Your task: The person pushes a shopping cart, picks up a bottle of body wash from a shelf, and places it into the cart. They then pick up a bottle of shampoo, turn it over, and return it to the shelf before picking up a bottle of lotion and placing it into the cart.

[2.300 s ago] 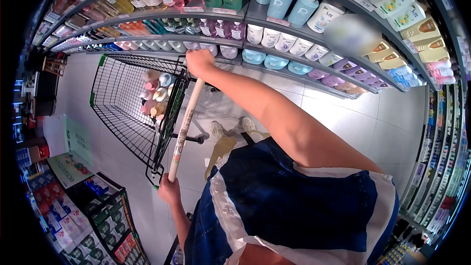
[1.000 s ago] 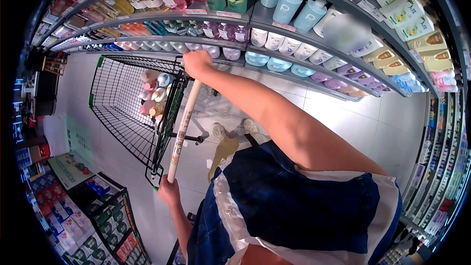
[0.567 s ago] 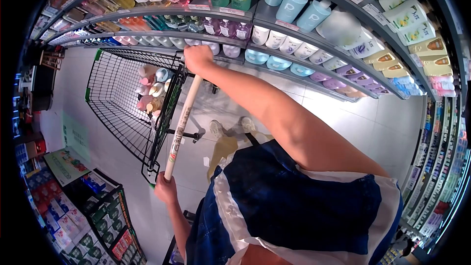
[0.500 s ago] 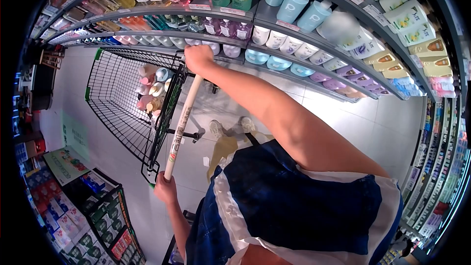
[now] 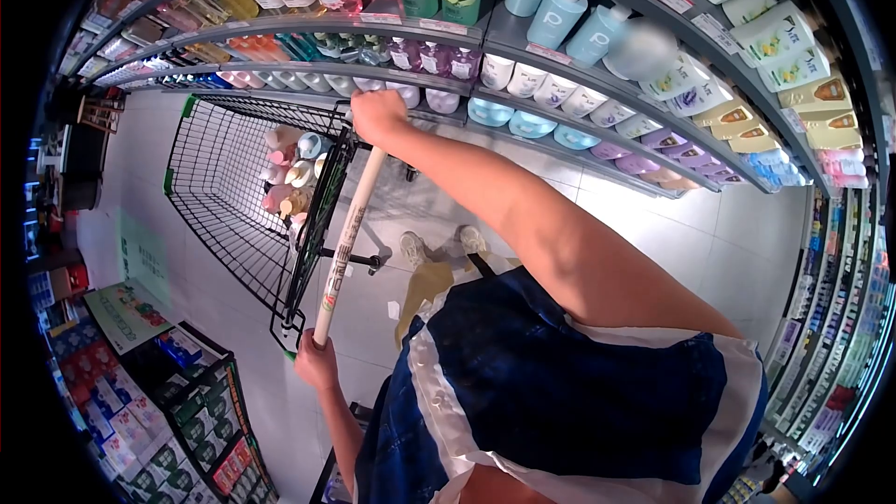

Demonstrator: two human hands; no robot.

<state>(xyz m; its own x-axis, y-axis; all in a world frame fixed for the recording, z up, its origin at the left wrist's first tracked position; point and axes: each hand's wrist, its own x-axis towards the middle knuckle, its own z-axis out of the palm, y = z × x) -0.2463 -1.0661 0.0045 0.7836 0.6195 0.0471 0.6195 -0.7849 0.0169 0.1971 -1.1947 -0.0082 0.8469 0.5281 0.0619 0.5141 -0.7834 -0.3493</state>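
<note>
A shopping cart (image 5: 210, 215) of dark wire mesh with green corners stands to the left in the head view. Its pale handle bar (image 5: 347, 238), printed with dark characters, slants between my two hands. My right hand (image 5: 378, 117) is wrapped round the upper end of the bar, its arm stretched across the view. Around the lower end, close to a green corner, my left hand (image 5: 317, 361) is closed. Several pump bottles and other bottles (image 5: 297, 173) in pink, white and pale blue lie bunched inside the cart near the handle side.
Curved-looking shelves (image 5: 476, 56) of toiletry bottles run along the top and right. At lower left stands a display rack (image 5: 201, 364) with boxed packs. Pale floor tiles (image 5: 644, 224) lie around my shoes (image 5: 413, 247). A dark stand (image 5: 82, 168) is at far left.
The handle bar has turned slightly in my grip, shifting its printed characters. Otherwise hands and cart look nearly the same, with only a very slight shift of the view.
</note>
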